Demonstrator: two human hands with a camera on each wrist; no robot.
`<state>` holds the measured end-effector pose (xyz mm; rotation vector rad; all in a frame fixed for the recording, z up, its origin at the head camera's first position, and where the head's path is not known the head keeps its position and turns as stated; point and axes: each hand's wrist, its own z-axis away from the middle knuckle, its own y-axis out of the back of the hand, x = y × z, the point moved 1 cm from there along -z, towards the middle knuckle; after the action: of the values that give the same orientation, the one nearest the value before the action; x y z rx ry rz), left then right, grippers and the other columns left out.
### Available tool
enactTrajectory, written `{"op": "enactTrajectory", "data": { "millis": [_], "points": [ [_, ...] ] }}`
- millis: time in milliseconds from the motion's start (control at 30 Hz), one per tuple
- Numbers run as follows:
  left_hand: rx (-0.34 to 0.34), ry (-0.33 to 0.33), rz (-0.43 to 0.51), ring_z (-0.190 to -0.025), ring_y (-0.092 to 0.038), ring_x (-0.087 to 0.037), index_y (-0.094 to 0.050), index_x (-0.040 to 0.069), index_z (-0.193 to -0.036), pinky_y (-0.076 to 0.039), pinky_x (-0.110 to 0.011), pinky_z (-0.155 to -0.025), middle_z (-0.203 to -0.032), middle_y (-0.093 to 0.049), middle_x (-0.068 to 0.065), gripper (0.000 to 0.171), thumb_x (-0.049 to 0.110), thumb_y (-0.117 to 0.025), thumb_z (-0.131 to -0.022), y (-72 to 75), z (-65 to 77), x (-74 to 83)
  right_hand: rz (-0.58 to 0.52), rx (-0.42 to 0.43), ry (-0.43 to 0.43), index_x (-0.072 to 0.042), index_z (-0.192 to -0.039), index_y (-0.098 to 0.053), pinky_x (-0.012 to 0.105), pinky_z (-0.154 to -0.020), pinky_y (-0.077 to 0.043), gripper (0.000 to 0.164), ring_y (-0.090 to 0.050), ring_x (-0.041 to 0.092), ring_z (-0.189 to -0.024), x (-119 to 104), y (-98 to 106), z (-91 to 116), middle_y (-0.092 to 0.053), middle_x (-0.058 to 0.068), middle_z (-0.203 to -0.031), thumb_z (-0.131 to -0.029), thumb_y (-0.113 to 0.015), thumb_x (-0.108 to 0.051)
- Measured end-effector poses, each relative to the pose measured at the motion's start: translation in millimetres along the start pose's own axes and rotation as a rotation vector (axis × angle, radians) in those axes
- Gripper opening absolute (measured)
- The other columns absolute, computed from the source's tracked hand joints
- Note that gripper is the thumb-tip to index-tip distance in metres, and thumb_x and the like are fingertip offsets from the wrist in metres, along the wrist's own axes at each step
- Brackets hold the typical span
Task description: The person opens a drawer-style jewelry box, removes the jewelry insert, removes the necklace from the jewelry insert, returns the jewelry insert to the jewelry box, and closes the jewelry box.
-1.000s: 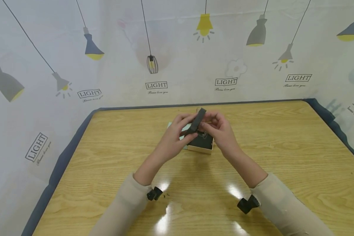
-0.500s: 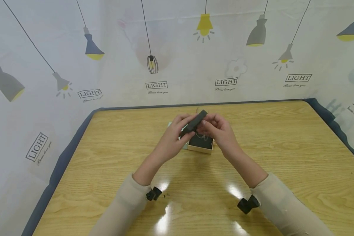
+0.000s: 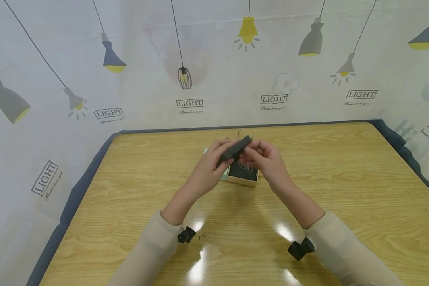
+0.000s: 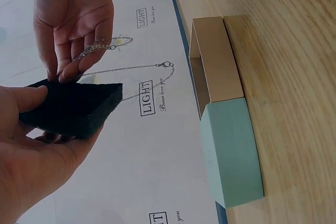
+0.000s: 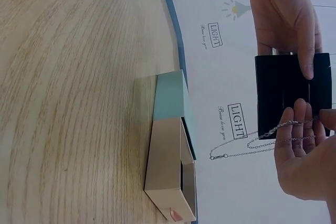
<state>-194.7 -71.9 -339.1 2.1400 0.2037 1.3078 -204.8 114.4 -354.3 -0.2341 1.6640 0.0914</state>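
Observation:
A thin black foam pad (image 3: 236, 149) is tilted in the air, its left part gripped between the thumb and fingers of my left hand (image 3: 208, 169). My right hand (image 3: 269, 161) is at the pad's other edge, its fingers curled on a fine silver chain necklace (image 4: 123, 69). In the right wrist view the chain crosses the fingers and runs along the pad edge. A loop with a clasp (image 4: 166, 64) hangs free beyond the pad. Two narrow slits show in the pad's face in the right wrist view. Below the hands stands an open beige box (image 3: 243, 182), dark inside.
A mint-green box part (image 4: 233, 150) stands against the beige box's left side on the wooden table (image 3: 157, 174). A pale wall cloth (image 3: 221, 79) with printed lamps rises behind the table. Small dark specks (image 3: 201, 237) lie near the left sleeve.
The foam pad has tipped clockwise to a flatter slant. More of the box's dark inside and of the hanging chain shows beneath it. Both hands keep nearly the same place.

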Motion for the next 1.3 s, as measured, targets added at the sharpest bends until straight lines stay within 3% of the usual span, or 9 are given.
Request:
{"op": "enactTrajectory", "data": {
  "millis": [1300],
  "points": [
    [0.031,-0.012,-0.095,-0.136,-0.050,-0.030,-0.053,0.008,-0.143,-0.046,-0.043,-0.114,-0.139,-0.055,-0.011,0.043,0.003,-0.053,-0.101,-2.5,-0.5,-8.0,-0.007,-0.003,-0.011,-0.010,-0.097,-0.059,0.022,-0.074,-0.062,0.006,-0.069,0.006,-0.076,3.7,1.6,2.4,-0.069,-0.007,-0.082,-0.101,-0.056,-0.010]
  ]
}}
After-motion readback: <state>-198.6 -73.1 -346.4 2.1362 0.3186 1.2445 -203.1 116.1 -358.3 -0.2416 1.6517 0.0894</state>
